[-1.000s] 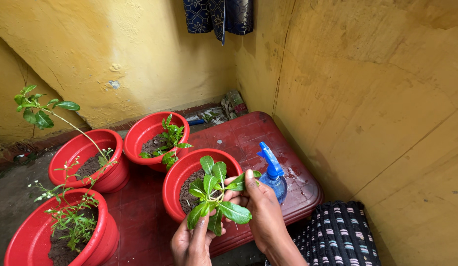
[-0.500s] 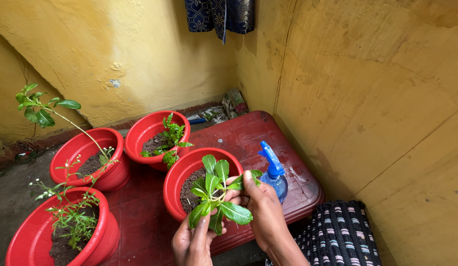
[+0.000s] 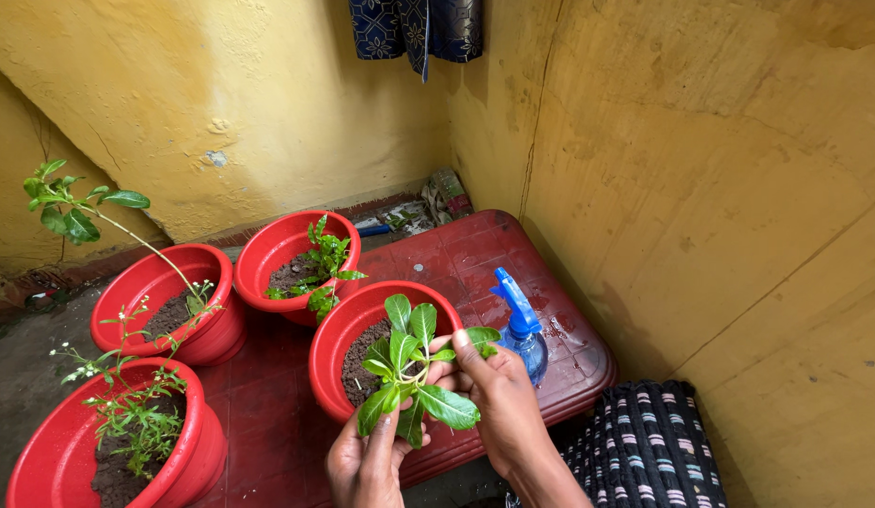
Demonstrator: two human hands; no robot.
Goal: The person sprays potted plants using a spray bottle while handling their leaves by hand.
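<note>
Yellow plastered walls (image 3: 692, 188) meet in a corner, where dark blue patterned cloth (image 3: 414, 28) is hung at twelve o'clock. A red plastic table (image 3: 456, 263) is set below, carrying four red pots. The nearest red pot (image 3: 348, 325), at the centre, is filled with soil and a leafy green seedling (image 3: 409, 362). The seedling's lower leaves are pinched from beneath by the left hand (image 3: 367, 461), its grip closed on them. A leaf is nipped by the right hand (image 3: 499, 400), thumb and fingers closed. A blue spray bottle (image 3: 520, 325) is stood at three o'clock of the pot, just beside the right hand. A black striped mat (image 3: 644, 442) is seen at five o'clock.
</note>
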